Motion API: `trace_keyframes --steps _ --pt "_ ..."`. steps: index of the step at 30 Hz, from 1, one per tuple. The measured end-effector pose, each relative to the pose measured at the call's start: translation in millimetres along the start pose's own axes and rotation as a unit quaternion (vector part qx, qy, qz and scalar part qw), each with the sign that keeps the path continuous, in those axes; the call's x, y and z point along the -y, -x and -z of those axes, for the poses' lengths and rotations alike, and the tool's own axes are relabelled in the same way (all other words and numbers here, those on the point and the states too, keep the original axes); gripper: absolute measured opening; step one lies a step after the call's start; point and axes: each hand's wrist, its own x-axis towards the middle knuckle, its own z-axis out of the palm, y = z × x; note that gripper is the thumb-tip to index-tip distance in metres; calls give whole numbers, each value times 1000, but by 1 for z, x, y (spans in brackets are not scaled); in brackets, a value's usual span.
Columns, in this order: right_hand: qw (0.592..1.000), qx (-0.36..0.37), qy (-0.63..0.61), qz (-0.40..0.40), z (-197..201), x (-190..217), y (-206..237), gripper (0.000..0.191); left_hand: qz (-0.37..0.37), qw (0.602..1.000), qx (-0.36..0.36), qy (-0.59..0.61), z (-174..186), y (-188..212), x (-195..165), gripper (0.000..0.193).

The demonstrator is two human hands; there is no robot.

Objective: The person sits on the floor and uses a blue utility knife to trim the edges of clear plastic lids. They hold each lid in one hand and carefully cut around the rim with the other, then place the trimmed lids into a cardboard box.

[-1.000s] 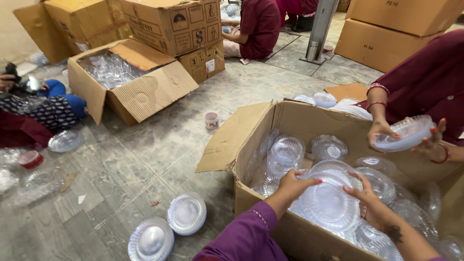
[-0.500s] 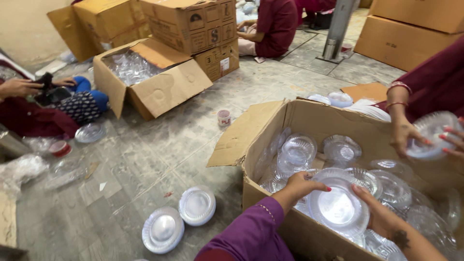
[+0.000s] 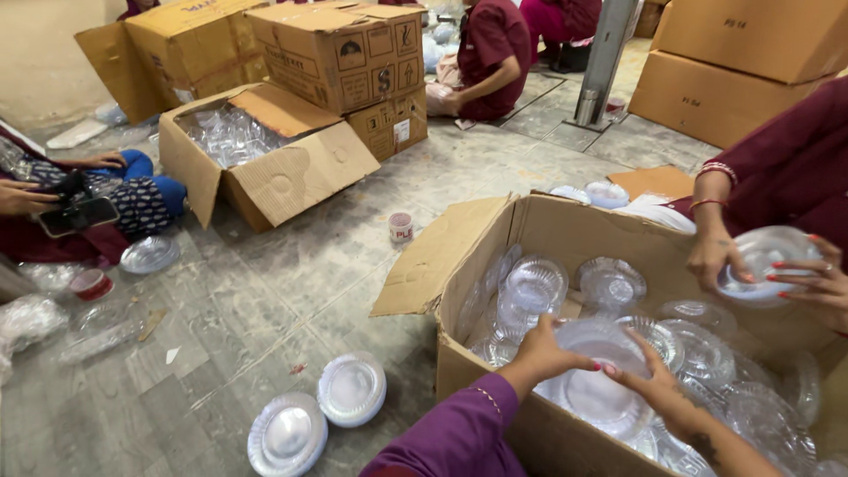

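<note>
Both my hands reach into an open cardboard box (image 3: 459, 265) full of clear plastic lids. My left hand (image 3: 543, 352) grips the left edge of a stack of round clear lids (image 3: 594, 389), and my right hand (image 3: 652, 378) rests its fingers on the stack's right side. More stacks of lids (image 3: 533, 287) fill the box behind it. At the right, another person's two hands (image 3: 720, 256) hold a clear plastic lid (image 3: 767, 263) above the box.
Two stacks of lids (image 3: 352, 387) lie on the stone floor beside my left sleeve. A second open box (image 3: 265, 177) of clear plastic stands farther back, with sealed cartons (image 3: 340, 53) behind. A small tape roll (image 3: 400, 227) stands on the floor. People sit at left and at the back.
The view has shifted a little. My hands have closed in on the stack of lids in the box. The person at right has lowered the lid slightly.
</note>
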Motion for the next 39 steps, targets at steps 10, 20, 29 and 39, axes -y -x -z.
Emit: trace_keyframes --steps 10,20,29,39 --pt "917 -214 151 302 3 31 53 99 -261 945 -196 -17 16 46 -26 93" --pt "776 -198 -15 599 -92 -23 120 76 -544 792 -222 -162 102 211 -6 68" --pt "887 230 -345 202 -201 -57 108 57 -485 802 -184 -296 90 275 125 27" --pt "904 83 -257 331 -216 -41 154 61 -346 929 -132 -20 103 299 135 105"
